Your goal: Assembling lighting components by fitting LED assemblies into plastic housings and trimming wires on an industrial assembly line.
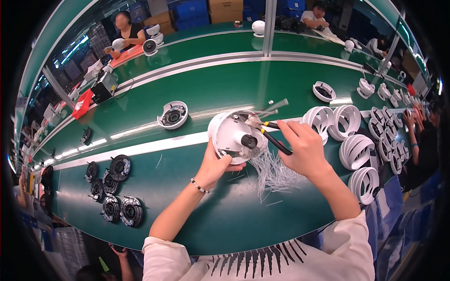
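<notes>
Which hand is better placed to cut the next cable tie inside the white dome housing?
The right hand, probably: it holds the black-handled cutters with tips at the wires in the white dome housing. The left hand is occupied holding that housing.

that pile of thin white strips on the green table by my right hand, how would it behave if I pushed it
The white strips look thin and loose, so they'd probably scatter rather than slide together. Likely very light and bendy, hard to pinch singly off the smooth green table.
</notes>
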`<action>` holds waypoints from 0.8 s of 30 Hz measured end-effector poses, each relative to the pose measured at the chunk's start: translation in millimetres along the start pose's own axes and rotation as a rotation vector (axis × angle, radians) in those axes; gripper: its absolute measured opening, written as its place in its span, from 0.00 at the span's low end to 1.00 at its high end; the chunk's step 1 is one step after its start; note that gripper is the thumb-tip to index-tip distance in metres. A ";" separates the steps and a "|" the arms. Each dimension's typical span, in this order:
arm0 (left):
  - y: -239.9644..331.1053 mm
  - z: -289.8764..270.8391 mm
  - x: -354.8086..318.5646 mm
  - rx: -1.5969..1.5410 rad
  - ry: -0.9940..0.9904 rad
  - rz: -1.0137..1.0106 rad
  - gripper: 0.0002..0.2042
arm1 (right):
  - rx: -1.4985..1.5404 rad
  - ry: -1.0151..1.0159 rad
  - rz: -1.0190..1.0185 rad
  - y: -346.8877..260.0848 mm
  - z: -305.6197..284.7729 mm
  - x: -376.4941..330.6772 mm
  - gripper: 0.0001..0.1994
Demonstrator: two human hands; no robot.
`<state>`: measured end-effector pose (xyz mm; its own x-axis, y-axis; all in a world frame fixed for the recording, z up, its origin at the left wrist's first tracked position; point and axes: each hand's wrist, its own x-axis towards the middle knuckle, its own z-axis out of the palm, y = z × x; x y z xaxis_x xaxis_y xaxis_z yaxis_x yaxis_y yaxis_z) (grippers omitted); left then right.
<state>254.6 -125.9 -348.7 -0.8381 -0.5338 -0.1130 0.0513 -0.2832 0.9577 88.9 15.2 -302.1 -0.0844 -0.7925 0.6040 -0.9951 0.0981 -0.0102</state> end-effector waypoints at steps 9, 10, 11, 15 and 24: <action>-11.6 -17.9 35.8 0.489 0.442 0.872 0.35 | 1.379 0.390 0.557 8.9 26.2 -76.4 0.27; -8.9 -15.0 39.7 0.353 0.427 0.853 0.35 | 1.549 0.399 0.627 4.4 28.9 -81.9 0.27; -2.9 -9.3 42.8 0.221 0.415 0.834 0.34 | 1.723 0.407 0.692 0.0 32.2 -86.3 0.26; 20.3 3.2 82.7 -0.242 0.084 0.254 0.20 | 1.730 0.302 0.690 3.3 46.2 -104.9 0.27; -54.6 -13.7 220.9 -0.497 0.000 -0.150 0.18 | 0.941 -0.289 0.016 -40.3 27.8 -99.3 0.27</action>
<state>74.1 -239.3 -429.6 -0.8558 -0.4586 -0.2394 0.1825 -0.7007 0.6897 136.0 73.3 -383.9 0.0177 -0.9243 0.3812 -0.6176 -0.3099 -0.7228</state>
